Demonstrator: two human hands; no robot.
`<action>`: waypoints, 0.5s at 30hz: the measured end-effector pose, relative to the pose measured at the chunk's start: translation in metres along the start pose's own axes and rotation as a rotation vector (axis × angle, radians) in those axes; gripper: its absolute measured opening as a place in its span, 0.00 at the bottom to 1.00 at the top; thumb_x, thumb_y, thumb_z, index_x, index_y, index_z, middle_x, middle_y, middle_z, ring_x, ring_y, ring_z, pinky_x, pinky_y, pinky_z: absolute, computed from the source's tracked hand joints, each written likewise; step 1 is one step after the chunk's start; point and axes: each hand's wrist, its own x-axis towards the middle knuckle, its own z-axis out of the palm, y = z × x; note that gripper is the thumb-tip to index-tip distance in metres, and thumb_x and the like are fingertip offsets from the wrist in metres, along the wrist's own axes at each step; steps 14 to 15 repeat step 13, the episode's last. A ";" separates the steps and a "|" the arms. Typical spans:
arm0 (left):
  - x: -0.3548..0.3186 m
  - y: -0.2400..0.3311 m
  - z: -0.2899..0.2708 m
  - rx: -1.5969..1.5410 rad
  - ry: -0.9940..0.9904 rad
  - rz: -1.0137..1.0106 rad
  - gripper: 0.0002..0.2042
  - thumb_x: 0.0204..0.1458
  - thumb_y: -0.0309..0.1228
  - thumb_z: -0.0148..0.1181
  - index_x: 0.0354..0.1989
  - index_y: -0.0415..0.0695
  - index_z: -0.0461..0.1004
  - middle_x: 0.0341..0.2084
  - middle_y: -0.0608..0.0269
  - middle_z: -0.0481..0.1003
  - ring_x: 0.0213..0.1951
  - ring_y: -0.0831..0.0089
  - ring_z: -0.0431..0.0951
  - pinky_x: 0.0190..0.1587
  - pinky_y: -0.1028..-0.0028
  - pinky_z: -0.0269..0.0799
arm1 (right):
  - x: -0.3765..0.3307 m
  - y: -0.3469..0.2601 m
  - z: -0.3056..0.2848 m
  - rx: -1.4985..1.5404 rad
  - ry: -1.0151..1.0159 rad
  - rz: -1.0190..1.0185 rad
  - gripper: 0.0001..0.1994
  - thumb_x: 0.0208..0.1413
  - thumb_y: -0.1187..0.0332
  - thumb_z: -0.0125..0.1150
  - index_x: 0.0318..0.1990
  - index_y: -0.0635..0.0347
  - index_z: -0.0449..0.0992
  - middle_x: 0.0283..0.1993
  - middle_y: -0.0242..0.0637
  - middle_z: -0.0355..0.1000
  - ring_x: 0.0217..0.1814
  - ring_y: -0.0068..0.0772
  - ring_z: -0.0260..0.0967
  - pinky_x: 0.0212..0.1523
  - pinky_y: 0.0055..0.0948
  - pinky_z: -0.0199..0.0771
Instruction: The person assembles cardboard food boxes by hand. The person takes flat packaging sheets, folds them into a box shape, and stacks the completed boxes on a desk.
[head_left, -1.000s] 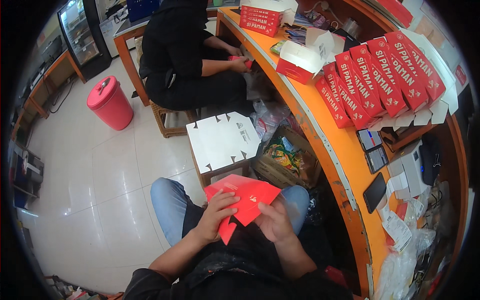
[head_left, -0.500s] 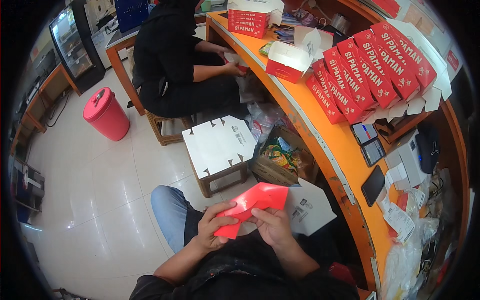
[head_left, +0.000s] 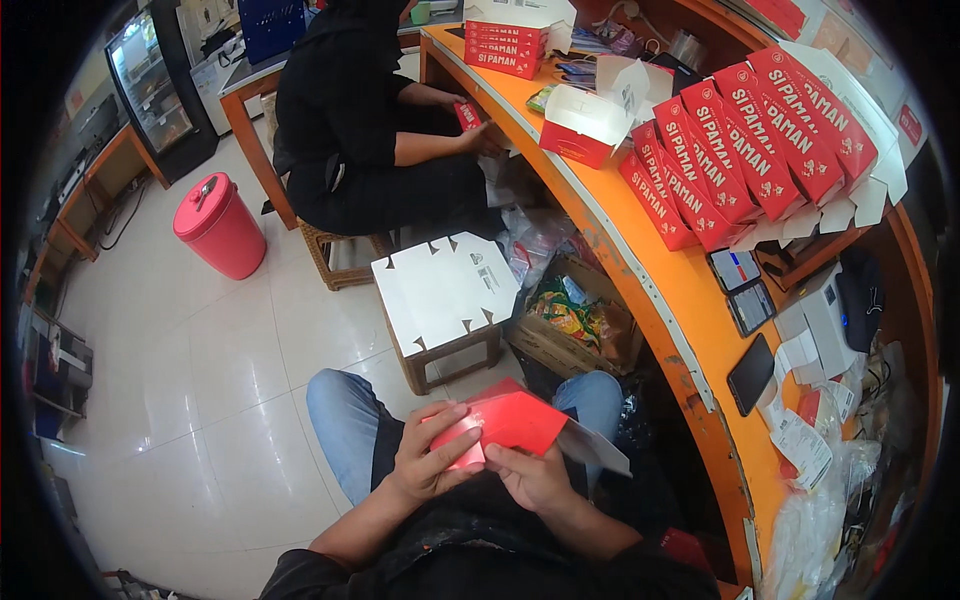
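Above my lap I hold a partly folded red cardboard food box (head_left: pixel 520 418) with a white inner side. My left hand (head_left: pixel 432 452) wraps its fingers over the box's left end. My right hand (head_left: pixel 532 478) grips its lower edge, thumb on the red face. A pale flap sticks out at the box's right. Just ahead, flat white box blanks (head_left: pixel 440 290) with notched edges lie on a low stool (head_left: pixel 455 365). How many blanks are stacked I cannot tell.
A co-worker (head_left: pixel 350 130) sits ahead holding a red box piece. On the curved orange counter (head_left: pixel 640 225) stand an open box (head_left: pixel 580 130), many folded red boxes (head_left: pixel 745 150), phones (head_left: pixel 750 372) and a small printer (head_left: pixel 825 310). A carton (head_left: pixel 570 320) and a pink bin (head_left: pixel 222 228) are on the floor.
The box in my hands has turned and folded up more, its pale flap swinging in and down. My right knee now shows. The co-worker's red piece has tilted.
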 end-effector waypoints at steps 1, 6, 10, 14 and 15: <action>0.002 -0.001 -0.002 -0.013 -0.011 0.003 0.25 0.47 0.41 0.72 0.52 0.42 0.79 0.56 0.49 0.71 0.55 0.49 0.73 0.54 0.59 0.73 | 0.001 0.002 -0.004 -0.127 -0.015 -0.057 0.22 0.55 0.85 0.62 0.56 0.59 0.70 0.53 0.37 0.72 0.56 0.32 0.73 0.55 0.36 0.78; 0.004 -0.003 -0.008 -0.385 -0.167 -0.311 0.26 0.49 0.31 0.71 0.58 0.42 0.75 0.59 0.45 0.71 0.57 0.54 0.75 0.58 0.64 0.71 | -0.003 0.002 -0.019 -0.653 -0.116 -0.113 0.22 0.57 0.79 0.62 0.59 0.64 0.66 0.56 0.36 0.69 0.56 0.29 0.72 0.57 0.30 0.75; -0.020 -0.013 -0.001 -0.486 -0.094 -0.507 0.24 0.52 0.21 0.67 0.60 0.44 0.74 0.57 0.44 0.73 0.54 0.58 0.78 0.57 0.70 0.71 | -0.001 -0.007 -0.014 -0.256 -0.329 0.072 0.32 0.65 0.69 0.54 0.72 0.65 0.46 0.70 0.45 0.56 0.69 0.39 0.62 0.63 0.43 0.72; -0.019 -0.016 -0.009 -0.359 -0.180 -0.435 0.24 0.53 0.26 0.68 0.60 0.44 0.74 0.58 0.47 0.73 0.57 0.57 0.76 0.58 0.69 0.71 | 0.005 -0.022 -0.020 -0.424 -0.263 0.221 0.36 0.65 0.66 0.56 0.73 0.64 0.43 0.72 0.45 0.51 0.72 0.42 0.56 0.68 0.48 0.62; -0.019 -0.016 -0.009 -0.359 -0.180 -0.435 0.24 0.53 0.26 0.68 0.60 0.44 0.74 0.58 0.47 0.73 0.57 0.57 0.76 0.58 0.69 0.71 | 0.005 -0.022 -0.020 -0.424 -0.263 0.221 0.36 0.65 0.66 0.56 0.73 0.64 0.43 0.72 0.45 0.51 0.72 0.42 0.56 0.68 0.48 0.62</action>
